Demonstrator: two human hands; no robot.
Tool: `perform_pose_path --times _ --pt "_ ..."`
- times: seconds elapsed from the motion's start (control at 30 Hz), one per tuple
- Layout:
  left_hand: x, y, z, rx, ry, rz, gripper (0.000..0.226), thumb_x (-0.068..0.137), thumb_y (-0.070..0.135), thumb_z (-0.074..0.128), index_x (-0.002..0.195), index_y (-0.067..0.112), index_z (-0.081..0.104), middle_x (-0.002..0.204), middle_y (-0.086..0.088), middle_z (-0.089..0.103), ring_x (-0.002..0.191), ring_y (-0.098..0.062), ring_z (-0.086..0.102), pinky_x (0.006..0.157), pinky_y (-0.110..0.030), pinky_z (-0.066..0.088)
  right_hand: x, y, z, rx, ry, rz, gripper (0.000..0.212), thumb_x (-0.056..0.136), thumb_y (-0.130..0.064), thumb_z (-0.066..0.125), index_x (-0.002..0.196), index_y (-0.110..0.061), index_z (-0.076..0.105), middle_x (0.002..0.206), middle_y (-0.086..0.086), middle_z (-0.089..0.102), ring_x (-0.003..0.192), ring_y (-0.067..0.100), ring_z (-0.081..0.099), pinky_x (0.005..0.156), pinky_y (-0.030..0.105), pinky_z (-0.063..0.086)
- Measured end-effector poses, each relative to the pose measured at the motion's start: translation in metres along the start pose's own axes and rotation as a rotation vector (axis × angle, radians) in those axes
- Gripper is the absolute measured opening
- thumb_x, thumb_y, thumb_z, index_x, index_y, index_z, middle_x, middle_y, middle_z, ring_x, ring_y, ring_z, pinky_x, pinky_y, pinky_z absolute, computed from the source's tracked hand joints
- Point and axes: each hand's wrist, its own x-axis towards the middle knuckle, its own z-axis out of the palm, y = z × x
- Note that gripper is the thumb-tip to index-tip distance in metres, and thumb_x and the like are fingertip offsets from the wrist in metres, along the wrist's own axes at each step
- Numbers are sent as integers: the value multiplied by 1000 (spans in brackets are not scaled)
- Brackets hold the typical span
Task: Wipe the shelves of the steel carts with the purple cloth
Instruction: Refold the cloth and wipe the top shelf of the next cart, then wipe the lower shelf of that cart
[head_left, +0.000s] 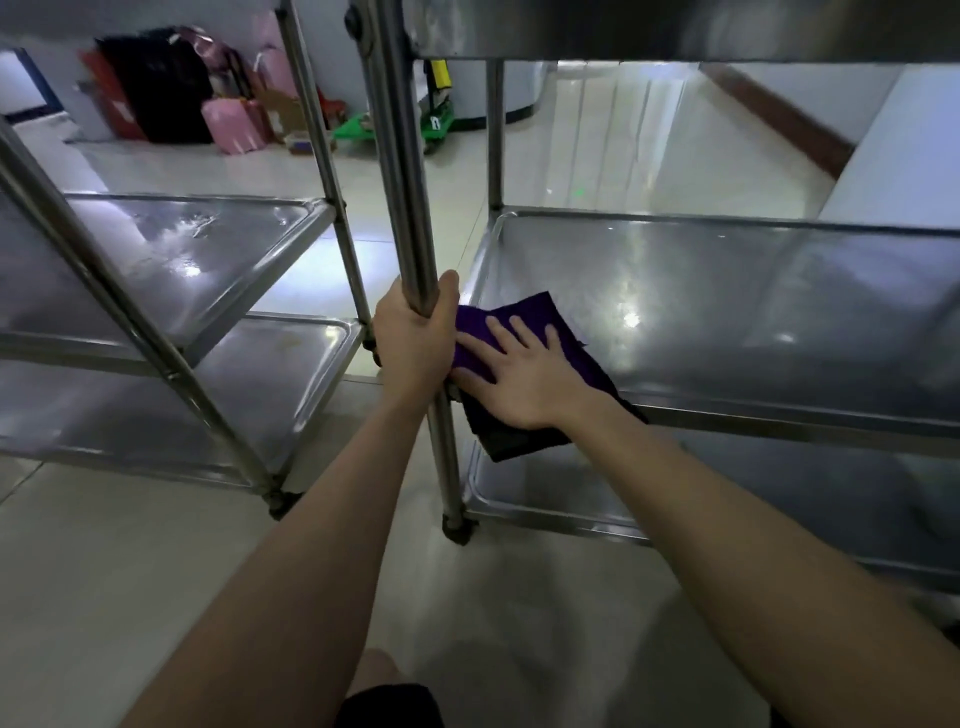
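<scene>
Two steel carts stand side by side. On the right cart's middle shelf (727, 312) lies the purple cloth (535, 317), at the shelf's near left corner, with one end hanging over the front rim. My right hand (519, 379) presses flat on the cloth, fingers straight and spread. My left hand (415, 338) grips the right cart's front left post (410, 182), fingers curled round it. The left cart's middle shelf (197, 260) shows wet streaks.
Below are the left cart's bottom shelf (249, 395) and the right cart's bottom shelf (675, 499), both on small castors over a pale tiled floor. Bags and pink boxes (228, 119) are piled at the far wall beside a green trolley (431, 124). My knee shows at the bottom.
</scene>
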Motion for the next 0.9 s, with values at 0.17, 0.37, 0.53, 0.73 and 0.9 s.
perform_pose_path --times 0.17,0.37,0.53,0.73,0.9 --pt "-2 3 -3 -1 -49 -55 42 100 44 71 87 7 56 68 -15 57 57 -27 59 53 -34 50 -70 20 11 -120 150 -1 73 107 -59 49 169 -47 13 180 5 18 165 35 16 130 67 12" --pt "-15 -2 -12 104 -29 -42 36 96 32 80 114 19 52 88 8 58 74 -1 61 64 -10 48 -105 33 10 -131 157 41 78 106 -62 47 171 -46 8 179 5 19 164 36 16 130 66 12" --pt "-131 -56 -23 157 108 -222 28 91 40 74 107 29 54 100 1 62 85 -8 60 74 -35 53 -83 44 -26 70 272 95 55 111 -35 42 166 -31 32 154 8 58 139 35 51 110 58 43" --pt "-157 -51 16 -99 -450 -365 61 97 23 84 150 20 55 145 9 66 135 -7 61 110 -29 51 -63 79 -53 61 24 234 78 101 -28 57 171 -21 24 173 11 31 161 32 20 130 66 10" --pt "-143 -33 24 -306 -405 -514 47 98 11 80 141 9 61 124 -6 80 114 -21 78 89 -32 65 -60 80 -64 12 20 190 48 96 -29 64 142 -13 63 138 14 56 140 37 42 119 52 35"
